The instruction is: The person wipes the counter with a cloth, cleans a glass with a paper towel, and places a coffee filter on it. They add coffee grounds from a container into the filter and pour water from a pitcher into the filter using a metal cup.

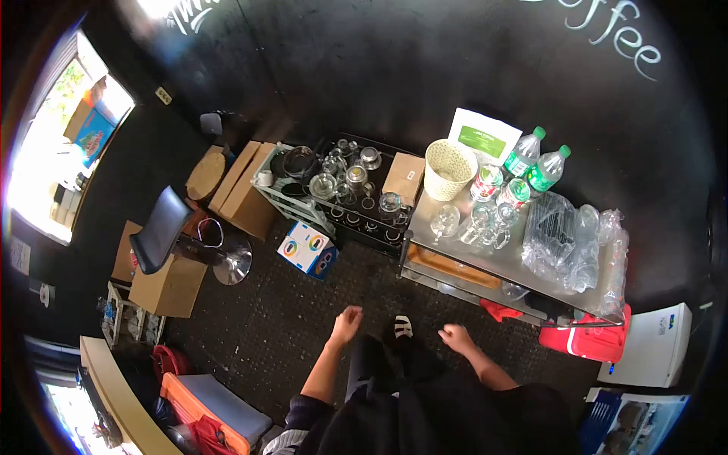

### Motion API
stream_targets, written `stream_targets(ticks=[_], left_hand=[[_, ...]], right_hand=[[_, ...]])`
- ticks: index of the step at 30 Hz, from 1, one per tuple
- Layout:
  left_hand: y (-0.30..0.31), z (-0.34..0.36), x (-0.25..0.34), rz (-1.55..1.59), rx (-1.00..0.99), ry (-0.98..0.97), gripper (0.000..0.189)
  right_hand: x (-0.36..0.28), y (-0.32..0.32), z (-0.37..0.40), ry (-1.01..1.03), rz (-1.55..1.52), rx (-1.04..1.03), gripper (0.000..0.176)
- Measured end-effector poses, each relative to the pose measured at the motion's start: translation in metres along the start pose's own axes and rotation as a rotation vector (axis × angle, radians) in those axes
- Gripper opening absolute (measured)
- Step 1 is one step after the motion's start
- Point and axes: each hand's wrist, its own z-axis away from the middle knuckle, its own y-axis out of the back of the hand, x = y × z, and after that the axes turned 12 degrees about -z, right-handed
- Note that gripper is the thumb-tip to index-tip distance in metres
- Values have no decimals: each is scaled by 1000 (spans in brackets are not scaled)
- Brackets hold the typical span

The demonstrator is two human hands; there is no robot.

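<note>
Both bare hands hang over the dark floor, away from any object. My left hand (347, 324) has its fingers curled together; what it holds, if anything, is too small to name. To the right, my right hand (457, 338) is also loosely curled, its contents hidden. Ahead on the right stands a metal table (485, 262) with a cream woven basket (449, 171), cans (486, 183), green-capped bottles (547, 169), glass mugs (481, 224) and plastic-wrapped cups (584, 246). A white and blue box (306, 249) sits on the floor ahead of my left hand.
A low rack (303, 206) with glassware stands ahead. On the left are a bar stool (163, 229) and cardboard boxes (171, 285). An orange crate (182, 409) lies behind left. A red cooler (588, 339) and a white appliance (652, 345) stand right.
</note>
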Motion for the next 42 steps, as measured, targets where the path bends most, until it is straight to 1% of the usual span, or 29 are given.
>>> stream_targets(ticks=[1, 2, 3, 4, 5, 6, 7, 8, 9, 10, 11, 12, 14, 15, 19, 21, 24, 26, 28, 29, 30, 32, 33, 34, 36, 37, 38, 40, 42], left_hand=[[4, -15, 18, 38, 7, -54, 24], [8, -31, 34, 75, 16, -110, 25], [13, -48, 49, 76, 2, -106, 25], [16, -66, 63, 27, 66, -159, 27], [20, -83, 75, -22, 130, -213, 29], [25, -99, 86, -23, 112, -208, 29], [30, -113, 96, -52, 127, -246, 31], [36, -129, 106, -78, 145, -288, 32], [41, -143, 114, -75, 129, -285, 32], [45, -153, 118, -46, 98, -287, 33], [49, -160, 121, -16, 68, -289, 34], [54, -166, 123, -12, 58, -285, 34], [65, -175, 124, 23, 39, -284, 34], [68, -178, 118, 25, 31, -278, 34], [87, -180, 94, 122, -44, -226, 35], [94, -181, 83, 112, -69, -192, 34], [103, -184, 67, 176, -137, -173, 34], [109, -186, 64, 187, -134, -179, 35], [113, -185, 61, 221, -57, -206, 34], [115, -186, 60, 265, -27, -213, 33], [118, -185, 62, 266, -30, -221, 33], [126, -184, 68, 246, -33, -170, 33], [130, -184, 67, 254, -68, -138, 34], [132, -184, 69, 250, -62, -143, 34], [132, -183, 74, 386, -48, -171, 35], [135, -183, 85, 458, -56, -160, 34], [139, -182, 96, 450, -84, -115, 35], [144, -180, 117, 504, -129, -115, 42], [143, -179, 137, 568, -157, -147, 52]], right_hand=[[-28, -2, -29, 175, 62, -60, 31], [-53, -8, -59, 190, 6, -115, 27], [-104, -7, -80, 213, -67, -147, 23], [-141, -9, -105, 347, -110, -128, 18], [-166, -13, -131, 420, -134, -87, 11], [-187, -14, -159, 446, -47, -81, 6], [-204, -15, -187, 451, -10, -39, 6], [-223, -15, -210, 502, 28, 59, 10], [-215, -19, -247, 669, 81, 166, 18], [-220, -18, -271, 510, 236, 196, 33], [-232, -12, -286, 416, 401, 207, 47], [-227, -13, -308, 352, 498, 212, 59], [-227, -14, -336, 177, 678, 117, 69], [-223, -15, -348, 69, 678, 31, 74], [-212, -20, -361, 42, 616, 36, 68], [-209, -19, -359, 121, 644, 57, 69], [-207, -19, -356, 156, 599, 86, 68], [-208, -16, -351, 172, 573, 98, 66], [-223, -13, -338, 249, 507, 156, 63], [-232, -13, -329, 220, 435, 179, 59], [-240, -11, -321, 221, 438, 187, 59], [-254, -6, -306, 326, 228, 317, 59], [-266, -4, -297, 274, 84, 376, 61], [-267, -2, -291, 365, 66, 458, 61], [-269, -6, -280, 176, -597, 412, 57], [-265, -10, -279, 59, -745, 437, 54], [-261, -16, -275, 66, -749, 440, 54], [-258, -27, -263, -112, -1355, 406, 52], [-252, -43, -255, -106, -1551, 303, 46]])
